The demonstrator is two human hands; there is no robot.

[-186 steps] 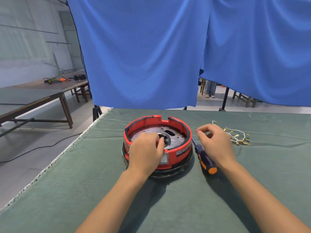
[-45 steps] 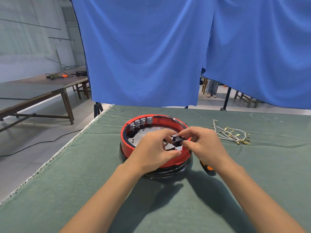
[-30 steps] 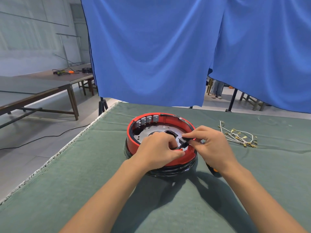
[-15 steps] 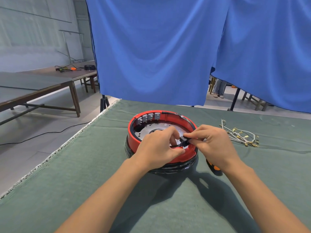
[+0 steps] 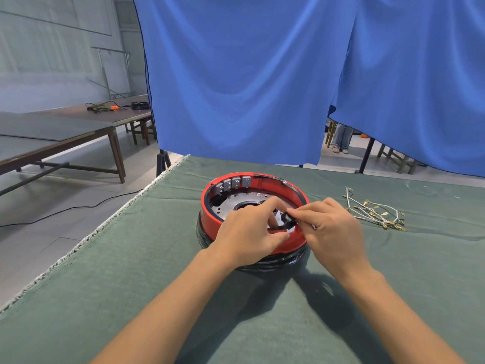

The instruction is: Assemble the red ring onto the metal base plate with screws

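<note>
Both hands fwd, L hand (image 5: 248, 232) & R hand (image 5: 332, 227) fingers curled, pinching.

The scene is bright and evenly lit, with soft daylight that seems to come from above and behind the blue curtain (image 5: 236, 82). On the table (image 5: 105, 298) the forearms throw broad, soft-edged shadows toward the near edge. The black wrap below the red ring (image 5: 207, 216) shows small glints. The far-left wall looks hazy and washed out. Straight lines bend near the picture's edges, a wide-angle effect.
</note>
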